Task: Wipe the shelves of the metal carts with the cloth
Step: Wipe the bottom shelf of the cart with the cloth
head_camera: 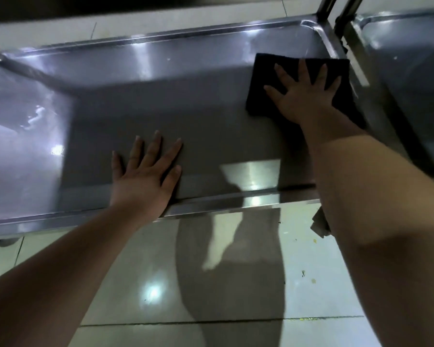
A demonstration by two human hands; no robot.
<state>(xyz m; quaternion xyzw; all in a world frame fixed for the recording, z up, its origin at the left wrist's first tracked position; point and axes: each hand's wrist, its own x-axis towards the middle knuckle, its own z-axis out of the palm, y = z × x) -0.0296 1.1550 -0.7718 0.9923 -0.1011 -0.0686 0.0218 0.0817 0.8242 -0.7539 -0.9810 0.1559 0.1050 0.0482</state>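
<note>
Forearms [60,271] lean in: left hand [145,171] spread flat at seven o'clock, right hand [306,96] splayed on cloth [266,71] at two; braced palm may slip on glossy shelf [211,116].

Metal cart shelf [211,108]: dark cloth [263,71] flat near far-right corner.

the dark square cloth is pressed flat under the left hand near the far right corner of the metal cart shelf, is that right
Not quite. The head view shows the dark square cloth pressed flat under the right hand, near the far right corner of the metal cart shelf. The left hand rests on bare metal.
</note>
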